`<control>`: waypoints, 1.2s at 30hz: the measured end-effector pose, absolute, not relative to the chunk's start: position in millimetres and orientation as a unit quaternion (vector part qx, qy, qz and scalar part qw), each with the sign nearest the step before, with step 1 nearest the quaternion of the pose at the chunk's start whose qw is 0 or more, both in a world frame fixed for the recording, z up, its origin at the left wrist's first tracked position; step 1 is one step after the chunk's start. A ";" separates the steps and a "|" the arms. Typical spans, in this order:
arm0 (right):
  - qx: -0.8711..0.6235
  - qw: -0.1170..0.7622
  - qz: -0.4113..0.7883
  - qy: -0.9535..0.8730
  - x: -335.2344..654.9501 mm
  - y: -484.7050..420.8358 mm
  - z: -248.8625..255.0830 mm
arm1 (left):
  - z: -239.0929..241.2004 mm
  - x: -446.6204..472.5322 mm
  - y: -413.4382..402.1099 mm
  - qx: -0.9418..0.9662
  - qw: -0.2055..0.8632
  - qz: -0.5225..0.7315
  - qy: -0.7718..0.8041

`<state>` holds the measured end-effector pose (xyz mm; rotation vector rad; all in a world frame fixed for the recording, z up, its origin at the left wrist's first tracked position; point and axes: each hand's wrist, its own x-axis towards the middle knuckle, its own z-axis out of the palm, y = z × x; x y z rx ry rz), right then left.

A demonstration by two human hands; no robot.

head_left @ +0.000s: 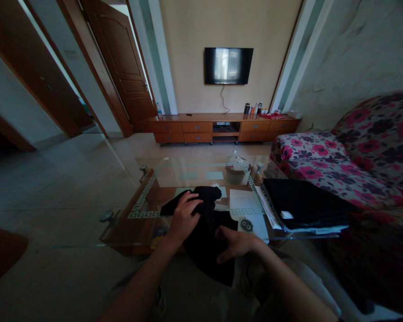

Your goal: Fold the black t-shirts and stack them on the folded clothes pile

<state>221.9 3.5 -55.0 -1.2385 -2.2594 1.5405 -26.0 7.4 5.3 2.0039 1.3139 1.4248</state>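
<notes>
Table: one, glass-topped, carrying the work. Stack of dark folded cloth: one, right end. Loose black cloth: one, directly under both hands, long axis running roughly away from the person, near end hanging past the table edge. Hands: two, both touching it. Left hand on the farther part, fingers slightly spread; can't tell if gripping. Right hand on the nearer part, thumb and forefinger apart. Dark round gadget: one, just beyond right hand.

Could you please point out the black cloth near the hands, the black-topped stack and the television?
Black cloth (205, 236), head view: middle of the fabric.
Black-topped stack (305, 202), head view: top surface.
Television (228, 66), head view: screen centre.
</notes>
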 end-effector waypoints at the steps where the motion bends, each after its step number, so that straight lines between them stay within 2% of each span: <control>1: -0.427 0.053 0.481 -0.764 218.8 -3.9 -56.4 | 9.6 -26.3 6.0 0.707 0.162 0.506 0.467; 6: -0.515 0.081 0.352 -0.777 186.0 -44.0 -66.4 | 40.2 -18.3 -2.0 0.645 0.119 0.545 0.523; 10: -0.562 0.196 0.249 -0.764 176.2 -55.0 -60.3 | 78.7 -14.0 -10.3 0.601 0.152 0.554 0.556; 13: -0.579 0.270 0.230 -0.734 196.9 -40.9 -43.5 | 108.7 -25.1 -16.3 0.591 0.188 0.574 0.535; 15: -0.570 0.287 0.253 -0.727 222.3 -23.9 -28.4 | 126.6 -40.4 -19.1 0.614 0.170 0.560 0.530; 19: -0.548 0.364 0.326 -0.679 282.9 12.5 14.7 | 156.2 -82.7 -20.7 0.721 0.135 0.437 0.521; 21: -0.531 0.422 0.325 -0.659 307.7 25.1 44.8 | 167.5 -105.6 -20.8 0.772 0.169 0.367 0.490; 24: -0.499 0.470 0.277 -0.673 328.6 30.6 98.3 | 179.6 -139.6 -22.0 0.843 0.181 0.181 0.474; 27: -0.450 0.442 0.215 -0.746 332.4 19.2 155.5 | 187.5 -172.8 -23.8 0.855 0.101 0.075 0.503; 31: -0.401 0.368 0.175 -0.820 329.3 -7.5 224.2 | 200.1 -209.9 -27.3 0.794 0.004 0.143 0.591; 33: -0.395 0.355 0.161 -0.832 329.7 -18.0 251.2 | 209.7 -222.8 -31.5 0.756 0.034 0.181 0.628; 36: -0.388 0.328 0.173 -0.844 335.0 -27.0 281.0 | 227.6 -235.0 -42.0 0.700 0.154 0.240 0.655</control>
